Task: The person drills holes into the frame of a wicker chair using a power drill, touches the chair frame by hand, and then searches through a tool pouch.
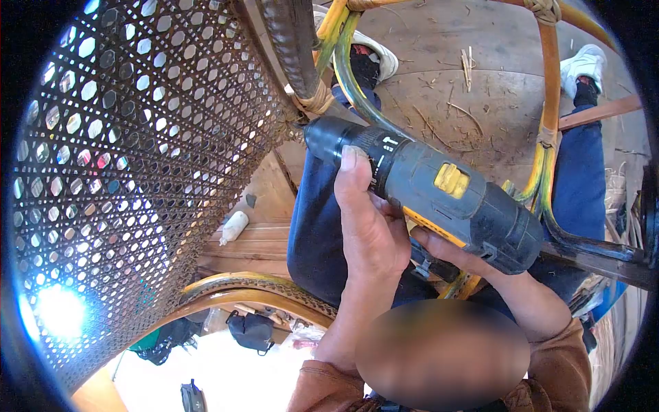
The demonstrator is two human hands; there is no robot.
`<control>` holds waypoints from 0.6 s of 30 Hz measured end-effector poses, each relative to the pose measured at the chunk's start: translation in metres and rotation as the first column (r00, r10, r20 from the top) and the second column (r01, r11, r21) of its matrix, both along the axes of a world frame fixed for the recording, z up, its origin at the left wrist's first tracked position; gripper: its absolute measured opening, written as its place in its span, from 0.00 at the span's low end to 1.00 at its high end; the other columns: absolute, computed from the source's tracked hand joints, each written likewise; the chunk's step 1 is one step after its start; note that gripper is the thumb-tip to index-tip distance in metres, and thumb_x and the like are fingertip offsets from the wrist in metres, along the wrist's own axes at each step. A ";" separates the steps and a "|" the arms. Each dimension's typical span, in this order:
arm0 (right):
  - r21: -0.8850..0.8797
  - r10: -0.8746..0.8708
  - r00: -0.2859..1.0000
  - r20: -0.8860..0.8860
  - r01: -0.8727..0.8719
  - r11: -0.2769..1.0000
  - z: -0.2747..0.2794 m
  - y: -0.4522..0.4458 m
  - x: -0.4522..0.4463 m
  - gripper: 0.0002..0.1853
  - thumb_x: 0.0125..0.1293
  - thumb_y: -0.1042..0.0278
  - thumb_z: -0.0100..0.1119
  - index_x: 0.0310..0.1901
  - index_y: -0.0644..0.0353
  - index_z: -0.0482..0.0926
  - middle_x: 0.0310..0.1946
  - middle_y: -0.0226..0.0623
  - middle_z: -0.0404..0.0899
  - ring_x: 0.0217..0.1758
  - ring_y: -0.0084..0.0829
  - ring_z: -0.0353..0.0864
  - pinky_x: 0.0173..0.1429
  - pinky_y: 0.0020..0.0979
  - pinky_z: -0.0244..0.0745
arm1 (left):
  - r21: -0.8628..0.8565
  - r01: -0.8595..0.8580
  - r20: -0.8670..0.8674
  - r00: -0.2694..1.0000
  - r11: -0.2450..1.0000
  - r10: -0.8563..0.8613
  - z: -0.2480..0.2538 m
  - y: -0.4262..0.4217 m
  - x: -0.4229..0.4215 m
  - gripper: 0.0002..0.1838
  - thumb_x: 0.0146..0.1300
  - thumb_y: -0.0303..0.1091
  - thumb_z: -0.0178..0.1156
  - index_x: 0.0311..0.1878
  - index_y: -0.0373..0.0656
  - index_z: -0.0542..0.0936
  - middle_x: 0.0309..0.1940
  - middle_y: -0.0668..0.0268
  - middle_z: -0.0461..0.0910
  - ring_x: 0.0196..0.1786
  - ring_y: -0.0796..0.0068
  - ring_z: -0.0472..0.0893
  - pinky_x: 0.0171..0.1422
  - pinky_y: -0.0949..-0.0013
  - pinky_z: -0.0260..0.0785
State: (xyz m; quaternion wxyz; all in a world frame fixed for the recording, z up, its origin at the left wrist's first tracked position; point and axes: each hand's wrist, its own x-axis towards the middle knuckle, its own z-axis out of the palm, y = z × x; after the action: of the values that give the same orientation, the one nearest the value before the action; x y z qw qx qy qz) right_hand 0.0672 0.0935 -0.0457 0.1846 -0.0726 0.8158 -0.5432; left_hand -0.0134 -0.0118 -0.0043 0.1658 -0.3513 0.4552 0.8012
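Note:
A black and yellow cordless drill (439, 189) lies slantwise across the middle of the view, its chuck end pointing up and left at the edge of a woven cane panel (137, 130). My left hand (371, 213) grips the front of the drill, thumb along the dark collar behind the chuck. Under the body of the drill is my right hand (446, 250), closed around the handle, which is mostly hidden. The chuck end meets the frame near a wrapped rattan binding (316, 99). Whether a bit enters the frame cannot be made out.
Bent rattan poles (549, 82) stand beyond the drill, and a curved rattan rail (261, 288) runs below the panel. Wood shavings (467, 69) litter the floor. A white bottle (235, 226) lies at left, a black bag (250, 333) lower down. Legs in blue trousers flank the frame.

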 end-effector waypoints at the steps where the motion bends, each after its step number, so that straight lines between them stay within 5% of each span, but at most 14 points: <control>1: -0.017 -0.040 0.999 0.033 0.041 0.999 0.001 -0.001 0.001 0.19 0.70 0.57 0.41 0.59 0.51 0.67 0.48 0.38 0.74 0.49 0.33 0.76 0.51 0.38 0.76 | -0.002 0.013 0.000 1.000 1.000 -0.013 0.000 0.000 -0.001 0.26 0.61 0.54 0.53 0.55 0.46 0.69 0.47 0.66 0.76 0.49 0.68 0.77 0.55 0.62 0.69; 3: -0.047 -0.119 0.987 0.106 0.124 0.991 0.006 -0.002 0.002 0.19 0.70 0.58 0.41 0.59 0.51 0.67 0.49 0.38 0.73 0.50 0.34 0.76 0.53 0.39 0.76 | -0.006 0.039 0.005 0.999 0.999 -0.039 0.001 -0.002 -0.001 0.27 0.60 0.54 0.54 0.56 0.46 0.69 0.48 0.66 0.76 0.50 0.68 0.76 0.56 0.62 0.68; 6: 0.232 0.047 0.983 -0.177 -0.005 0.973 0.004 -0.001 -0.004 0.19 0.70 0.59 0.41 0.60 0.51 0.66 0.51 0.39 0.73 0.52 0.35 0.76 0.55 0.40 0.75 | -0.014 0.046 -0.017 0.999 0.999 -0.046 -0.001 -0.003 -0.001 0.27 0.60 0.54 0.54 0.56 0.46 0.69 0.48 0.66 0.76 0.50 0.68 0.76 0.56 0.62 0.68; 12: -0.126 -0.078 0.979 0.187 0.102 0.987 0.007 0.000 -0.002 0.19 0.69 0.60 0.42 0.60 0.51 0.67 0.52 0.40 0.73 0.52 0.36 0.76 0.56 0.40 0.74 | -0.007 0.010 0.018 1.000 1.000 -0.010 -0.001 -0.003 -0.001 0.26 0.60 0.53 0.54 0.56 0.46 0.69 0.47 0.66 0.76 0.49 0.67 0.77 0.55 0.62 0.69; 18: -0.116 -0.078 0.989 0.128 0.093 0.989 0.008 -0.001 -0.005 0.18 0.70 0.59 0.41 0.58 0.50 0.67 0.51 0.39 0.73 0.50 0.34 0.76 0.52 0.38 0.77 | 0.007 0.008 0.012 1.000 1.000 -0.009 -0.002 -0.003 -0.001 0.27 0.60 0.53 0.54 0.56 0.46 0.69 0.47 0.66 0.76 0.48 0.67 0.77 0.54 0.63 0.70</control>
State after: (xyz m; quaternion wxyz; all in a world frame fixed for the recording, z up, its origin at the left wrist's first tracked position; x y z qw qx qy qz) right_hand 0.0626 0.0924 -0.0376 0.2062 -0.0149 0.7707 -0.6027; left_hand -0.0146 -0.0150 -0.0060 0.1733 -0.3537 0.4527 0.8000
